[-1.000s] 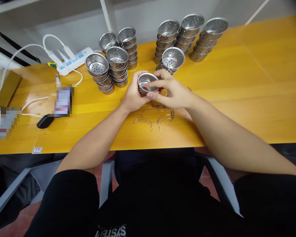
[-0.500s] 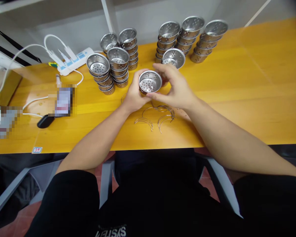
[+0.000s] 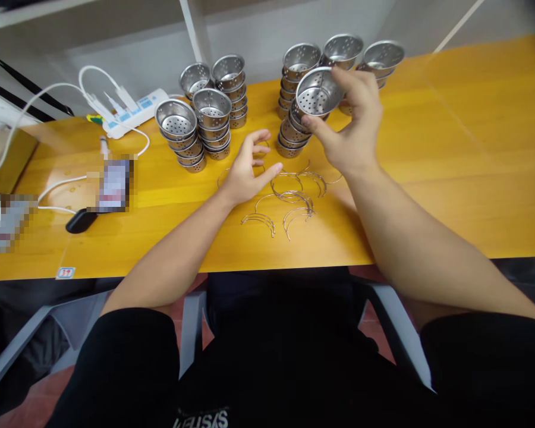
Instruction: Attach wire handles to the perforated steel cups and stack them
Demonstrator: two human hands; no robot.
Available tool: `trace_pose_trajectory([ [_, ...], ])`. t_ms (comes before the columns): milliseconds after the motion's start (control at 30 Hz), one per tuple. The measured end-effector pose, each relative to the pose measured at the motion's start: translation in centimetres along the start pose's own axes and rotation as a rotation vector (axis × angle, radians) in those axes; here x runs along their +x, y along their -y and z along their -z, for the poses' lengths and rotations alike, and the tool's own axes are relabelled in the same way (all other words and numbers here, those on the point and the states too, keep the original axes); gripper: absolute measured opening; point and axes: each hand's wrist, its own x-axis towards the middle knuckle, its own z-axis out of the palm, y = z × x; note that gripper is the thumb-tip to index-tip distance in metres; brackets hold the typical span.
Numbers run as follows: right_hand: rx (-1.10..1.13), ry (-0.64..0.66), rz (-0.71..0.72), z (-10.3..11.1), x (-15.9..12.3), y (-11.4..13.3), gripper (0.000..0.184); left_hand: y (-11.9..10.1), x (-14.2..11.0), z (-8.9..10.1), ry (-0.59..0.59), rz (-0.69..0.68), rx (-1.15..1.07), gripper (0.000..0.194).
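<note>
My right hand (image 3: 354, 119) grips a perforated metal cup (image 3: 317, 94) by its right side, thumb low and fingers at the rim. The cup is tilted toward me at the top of a short stack of similar cups (image 3: 290, 139); whether it rests fully in the stack cannot be told. My left hand (image 3: 247, 169) is empty, its fingers apart and slightly curled above the table. Several thin curved wires (image 3: 289, 196) lie loose on the wood between and below my hands.
Several stacks of perforated cups (image 3: 176, 122) stand left of centre, others (image 3: 301, 59) at the back right. A white power strip (image 3: 136, 113) with cables, a phone (image 3: 115, 184) and a black rounded object (image 3: 81, 220) lie to the left on the yellow table (image 3: 450, 178).
The cup between both hands has gone up and right to the front right stack in my right hand. My left hand has let go and opened.
</note>
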Motion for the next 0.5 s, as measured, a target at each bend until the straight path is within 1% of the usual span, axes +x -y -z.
trace_pose_trajectory([
  [133,0.039,0.098,-0.024,-0.3,-0.1,0.0,0.077,0.4,0.0,-0.2,-0.019,0.015,-0.011,0.101],
  [200,0.035,0.121,-0.015,-0.3,-0.2,-0.3,0.073,0.7,0.0,-0.3,-0.016,0.021,-0.004,0.1],
  [367,0.059,0.115,0.039,-0.6,-0.4,-1.3,0.084,1.2,-0.1,-0.2,0.032,0.04,0.022,0.104],
  [467,0.047,0.081,0.041,-0.7,-0.6,-0.9,0.091,1.2,-0.1,-0.1,0.042,0.048,0.022,0.102],
  [500,0.059,0.105,0.039,-0.7,-0.6,-0.6,0.094,1.2,-0.1,0.0,0.042,0.048,0.017,0.1],
])
